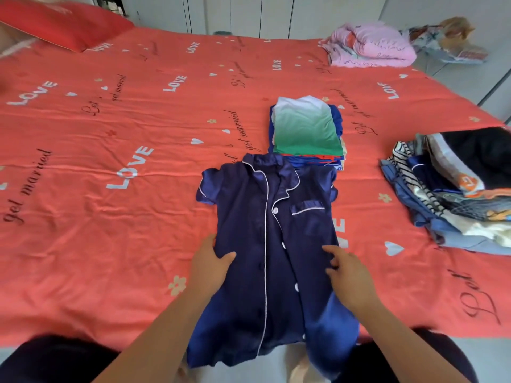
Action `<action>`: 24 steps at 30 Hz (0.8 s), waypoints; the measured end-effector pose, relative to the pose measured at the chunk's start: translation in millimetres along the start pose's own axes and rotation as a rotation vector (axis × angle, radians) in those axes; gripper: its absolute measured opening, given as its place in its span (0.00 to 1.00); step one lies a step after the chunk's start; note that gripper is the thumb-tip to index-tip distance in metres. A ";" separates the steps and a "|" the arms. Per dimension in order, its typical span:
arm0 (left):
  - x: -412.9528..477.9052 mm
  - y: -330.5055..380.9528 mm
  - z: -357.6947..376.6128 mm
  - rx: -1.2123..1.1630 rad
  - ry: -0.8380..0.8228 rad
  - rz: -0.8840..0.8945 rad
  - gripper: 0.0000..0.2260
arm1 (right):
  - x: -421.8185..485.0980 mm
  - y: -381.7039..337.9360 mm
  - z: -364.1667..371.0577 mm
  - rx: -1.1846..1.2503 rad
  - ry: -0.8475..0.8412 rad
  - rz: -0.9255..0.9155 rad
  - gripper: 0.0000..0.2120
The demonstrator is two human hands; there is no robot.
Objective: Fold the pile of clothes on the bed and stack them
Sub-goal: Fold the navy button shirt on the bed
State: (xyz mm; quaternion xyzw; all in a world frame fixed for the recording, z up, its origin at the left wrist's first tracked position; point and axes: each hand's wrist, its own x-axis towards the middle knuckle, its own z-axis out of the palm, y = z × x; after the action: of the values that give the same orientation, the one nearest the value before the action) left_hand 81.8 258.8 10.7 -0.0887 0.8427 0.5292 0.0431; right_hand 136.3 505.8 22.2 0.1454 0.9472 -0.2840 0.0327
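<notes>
Many "LOVE" prints (134, 167) on bedsheet (83, 244) under shirt (249, 217)

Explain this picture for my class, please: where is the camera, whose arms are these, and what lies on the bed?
There is no machine here: a person wears one camera on the head, looking forward and down, so the arms are their own. On the red bed sheet lies a navy shirt, flat and front up, its hem hanging over the near edge. The left hand holds the shirt's side edge, thumb on top; the right hand rests its fingers on the other side. Behind the shirt stands a stack of folded clothes, green and white on top. At right lies an unfolded pile. Far off are a red pillow and a pink bundle.
</notes>
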 end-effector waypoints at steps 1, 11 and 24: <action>-3.9 0.1 -0.6 -0.005 0.031 0.000 0.20 | -1.2 3.0 -5.9 0.001 0.033 0.002 0.21; -79.7 -9.4 31.0 0.358 -0.059 0.388 0.18 | -56.8 -4.2 4.9 -0.042 0.119 -0.127 0.13; -81.4 -10.3 50.8 0.172 -0.153 0.100 0.07 | -60.1 9.3 -2.0 0.368 -0.070 -0.026 0.11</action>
State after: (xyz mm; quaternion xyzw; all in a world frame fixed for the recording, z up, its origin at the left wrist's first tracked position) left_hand 162.5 308.6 -7.0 -0.0021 0.8826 0.4617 0.0885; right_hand 196.5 498.9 27.7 0.1269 0.8794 -0.4576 0.0350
